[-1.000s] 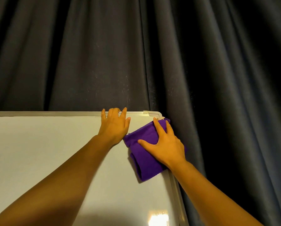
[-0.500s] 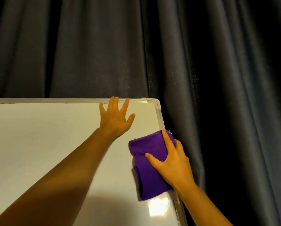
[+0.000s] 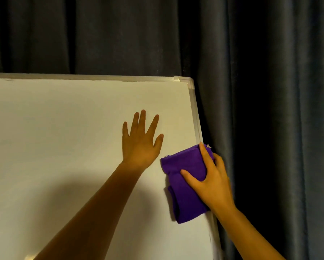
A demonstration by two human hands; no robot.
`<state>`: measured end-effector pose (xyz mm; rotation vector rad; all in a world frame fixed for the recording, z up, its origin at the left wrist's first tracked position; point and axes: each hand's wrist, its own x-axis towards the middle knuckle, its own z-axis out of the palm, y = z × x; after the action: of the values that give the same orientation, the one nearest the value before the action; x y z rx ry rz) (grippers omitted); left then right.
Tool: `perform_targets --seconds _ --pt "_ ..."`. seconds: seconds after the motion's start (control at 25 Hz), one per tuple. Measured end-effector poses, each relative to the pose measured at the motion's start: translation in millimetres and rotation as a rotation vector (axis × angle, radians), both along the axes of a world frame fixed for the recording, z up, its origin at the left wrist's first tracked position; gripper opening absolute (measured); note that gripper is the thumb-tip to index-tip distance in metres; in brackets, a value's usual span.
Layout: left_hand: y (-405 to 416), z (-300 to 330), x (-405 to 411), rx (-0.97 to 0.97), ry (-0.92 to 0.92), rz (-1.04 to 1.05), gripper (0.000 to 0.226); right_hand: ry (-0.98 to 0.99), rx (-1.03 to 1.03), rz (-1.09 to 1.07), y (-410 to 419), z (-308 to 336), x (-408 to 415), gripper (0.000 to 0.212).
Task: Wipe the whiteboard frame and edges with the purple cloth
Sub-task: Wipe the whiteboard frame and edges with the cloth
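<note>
A whiteboard [image 3: 63,137] with a thin silver frame [image 3: 195,113] fills the lower left of the head view. The folded purple cloth [image 3: 183,186] lies over the frame's right edge, well below the top right corner. My right hand [image 3: 211,182] presses on the cloth, thumb on the board side and fingers wrapped around the frame's outer edge. My left hand [image 3: 140,141] rests flat on the board surface with fingers spread, just left of the cloth and holding nothing.
Dark grey curtains [image 3: 260,109] hang behind and to the right of the board, close to its right edge. A piece of tape [image 3: 176,78] sits on the top frame near the corner.
My right hand has slid the cloth down the right edge, away from the top corner. My left hand has come down from the top frame onto the board face.
</note>
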<state>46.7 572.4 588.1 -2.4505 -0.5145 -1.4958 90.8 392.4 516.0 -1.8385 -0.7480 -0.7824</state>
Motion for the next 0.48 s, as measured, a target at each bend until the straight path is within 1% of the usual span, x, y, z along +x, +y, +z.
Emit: perform_targets --seconds 0.12,0.2,0.36,0.48 --pt "-2 -18 -4 -0.033 0.026 0.019 0.068 -0.069 -0.018 -0.002 5 12 6 0.086" --pt "-2 -27 -7 -0.041 0.042 0.032 0.068 -0.083 -0.028 -0.008 6 8 5 0.087" --pt "-6 -60 -17 0.003 -0.03 0.048 0.064 0.041 -0.04 -0.01 -2 -40 -8 0.088" --pt "-15 -101 -35 0.006 -0.015 0.044 0.064 0.092 -0.08 0.011 -14 -75 -29 0.086"
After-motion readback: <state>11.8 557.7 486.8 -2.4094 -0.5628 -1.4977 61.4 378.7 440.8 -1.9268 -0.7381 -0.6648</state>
